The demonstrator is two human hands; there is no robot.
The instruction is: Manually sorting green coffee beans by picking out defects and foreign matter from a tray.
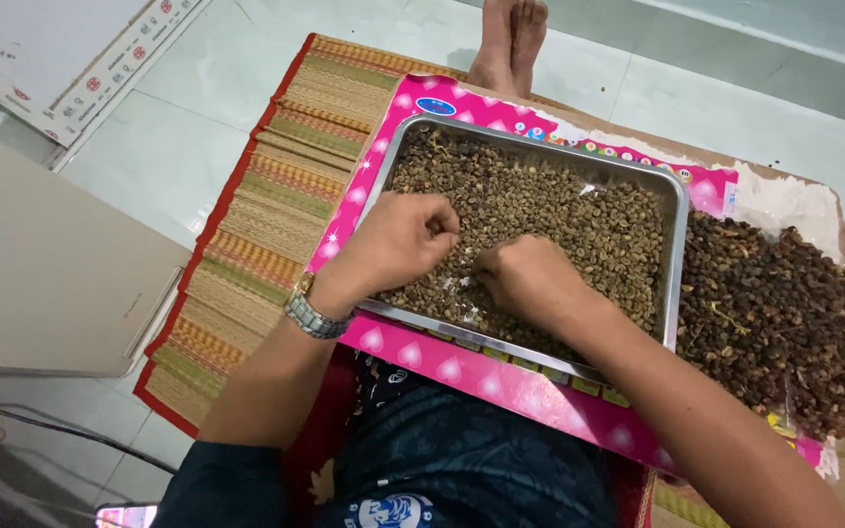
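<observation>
Hands over metal tray (679,256), wrists bent down. Left hand (398,240) loosely curled, fingertips (445,227) pinched together among small rough greenish-brown beans (579,220). Right hand (530,279) knuckles-up, fingers tucked under, grip impossible to tell. Beyond right fingers, outside shiny rectangular rim, darker brown husk pile (784,323) on pink patterned sheet (442,367) over woven mat (276,196).

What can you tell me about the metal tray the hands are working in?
The metal tray is a shallow rectangular pan, silvery and shiny, with a rolled rim and rounded corners. It lies flat on a pink sheet over a woven mat, filled with small greenish-brown beans. The left hand and right hand rest in the beans near its front edge.
</observation>
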